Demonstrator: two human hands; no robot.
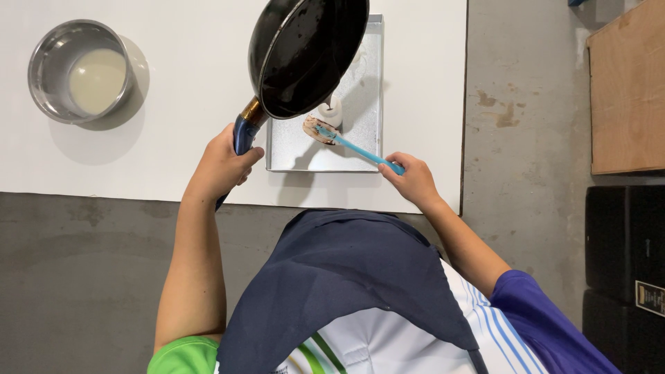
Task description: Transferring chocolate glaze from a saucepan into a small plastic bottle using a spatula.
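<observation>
Seen from the head camera, the left hand [223, 163] is wrapped tight around the dark blue handle of a black round frying pan [308, 52], which is lifted and tipped steeply so that its glossy dark inside faces the camera, with smears of dark residue clinging to it. The pan hangs over the upper left part of a shallow rectangular silver metal tray [370, 90] that lies on a white tabletop [194, 104]. The right hand [414, 179] pinches the end of a light blue spatula with a pale, dark-smeared blade [350, 143]; the blade sits just under the pan's lower rim, above the tray. A small pale blob [333, 109] lies in the tray beside the blade. Well apart, at the table's far left, stands a round steel bowl holding a cream-coloured liquid [82, 71]. A navy apron [346, 277] covers the person's front, above a grey concrete floor [519, 125].
</observation>
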